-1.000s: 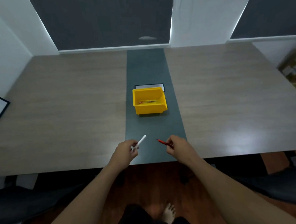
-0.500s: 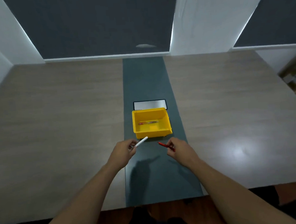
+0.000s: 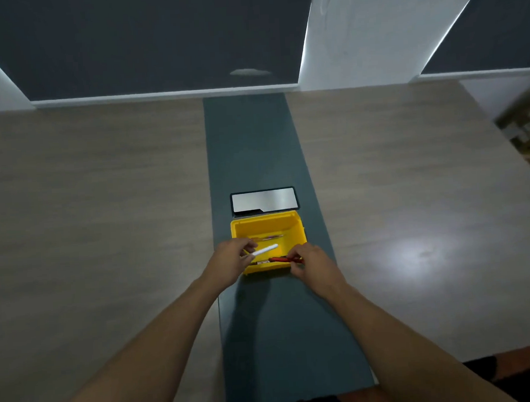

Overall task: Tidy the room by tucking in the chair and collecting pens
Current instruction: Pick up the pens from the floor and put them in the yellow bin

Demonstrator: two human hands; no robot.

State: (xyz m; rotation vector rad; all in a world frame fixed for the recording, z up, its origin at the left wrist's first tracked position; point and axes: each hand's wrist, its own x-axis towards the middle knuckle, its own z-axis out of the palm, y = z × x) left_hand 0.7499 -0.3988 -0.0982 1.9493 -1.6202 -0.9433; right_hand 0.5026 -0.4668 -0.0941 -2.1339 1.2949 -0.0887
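A yellow bin (image 3: 296, 230) stands on the table's dark centre strip. My left hand (image 3: 231, 259) holds a white pen (image 3: 264, 250) over the bin's near left part. Over the near right rim, my right hand (image 3: 311, 263) grips a red pen (image 3: 280, 259) that points left into the bin. Another pen (image 3: 268, 237) lies on the bin's floor near the back. No chair shows in this view.
A flat silver panel with a black frame (image 3: 263, 200) is set in the strip just behind the bin. The wooden table (image 3: 104, 209) spreads wide to both sides. Cardboard boxes (image 3: 527, 131) sit beyond the right edge.
Both hands have moved forward from the table's near edge to above the yellow bin, each still holding its pen. I have come closer to the table.
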